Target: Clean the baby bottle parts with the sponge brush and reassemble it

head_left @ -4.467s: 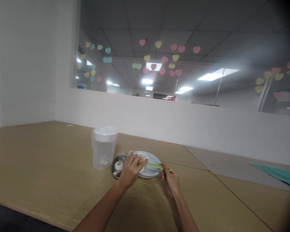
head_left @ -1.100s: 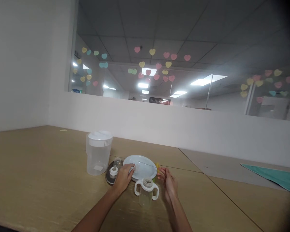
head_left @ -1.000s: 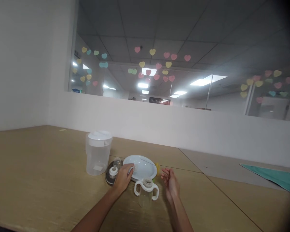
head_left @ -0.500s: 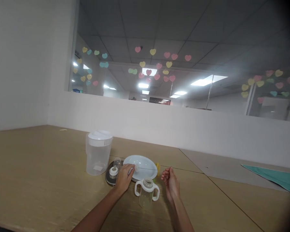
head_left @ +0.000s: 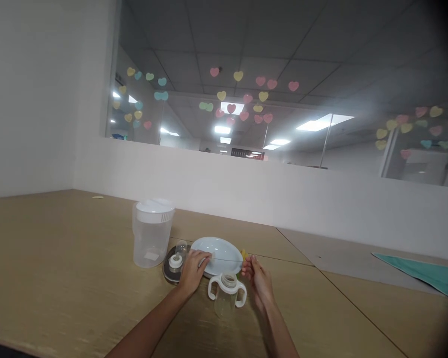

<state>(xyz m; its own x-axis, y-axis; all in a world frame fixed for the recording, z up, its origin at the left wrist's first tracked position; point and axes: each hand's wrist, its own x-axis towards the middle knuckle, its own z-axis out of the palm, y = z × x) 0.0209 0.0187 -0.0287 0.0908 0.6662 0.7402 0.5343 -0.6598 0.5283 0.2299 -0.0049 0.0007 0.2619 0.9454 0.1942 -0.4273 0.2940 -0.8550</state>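
With thumb and fingers together, my left hand (head_left: 194,272) pinches a small translucent piece (head_left: 212,255) over the near left part of the white bowl (head_left: 220,242). From there a thin straight line (head_left: 227,260) runs rightward across the bowl; its kind is unclear. My right hand (head_left: 258,279) has curled fingers by the bowl's right edge, next to a yellow thing (head_left: 243,254). Whether it grips anything is hidden. Between my wrists stands a clear baby bottle (head_left: 226,301), uncapped, with a white two-handled collar (head_left: 213,288).
Left of the bowl, a dark round tray (head_left: 168,273) bears a white-ringed bottle nipple (head_left: 175,261) and a clear dome cap (head_left: 181,247). A lidded translucent pitcher (head_left: 152,238) stands further left. A teal cloth (head_left: 421,272) lies far right, below a white wall (head_left: 216,176).
My right hand has moved slightly left and up, closer to the bowl's right edge and the yellow thing. My left hand keeps its pinch nearly in place.
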